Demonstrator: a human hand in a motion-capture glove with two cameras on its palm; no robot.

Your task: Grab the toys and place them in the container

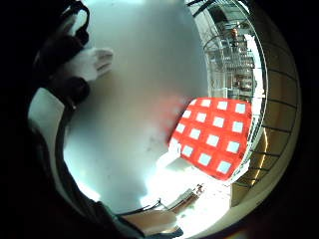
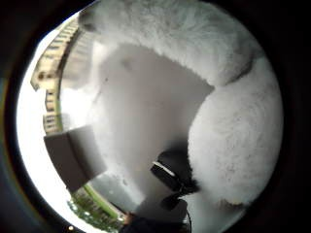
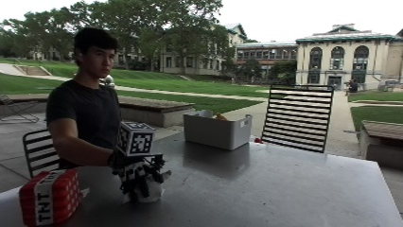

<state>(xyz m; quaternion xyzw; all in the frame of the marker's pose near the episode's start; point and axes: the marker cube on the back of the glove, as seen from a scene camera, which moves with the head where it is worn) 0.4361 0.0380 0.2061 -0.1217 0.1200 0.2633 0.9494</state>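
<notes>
Right hand: the gloved right hand (image 3: 140, 177) sat low on the counter (image 3: 264, 189) at the near end, in front of the seated person, its fingers curled down around a white plush toy (image 3: 150, 191).
Plush toy: it rested on the counter directly beneath the hand, white fur showing between and below the black fingers; in the thumb-side palm view its fur (image 2: 233, 136) filled most of the picture, close against the palm.
TNT block: a red plush block with white squares and a "TNT" band (image 3: 50, 196) stood on the counter at about nine o'clock from the hand, near it but apart; the little-finger-side palm view showed its red-and-white face (image 1: 214, 137) lying on the counter beside the hand.
Container: a white open box (image 3: 217, 128) stood farther up the counter at about one o'clock from the hand, well apart, with something orange just showing above its rim.
Small red item: it lay on the counter just beside the container's far corner (image 3: 258, 140); too small to identify.
Chair: a black slatted chair (image 3: 297, 118) stood behind the counter's far edge.
</notes>
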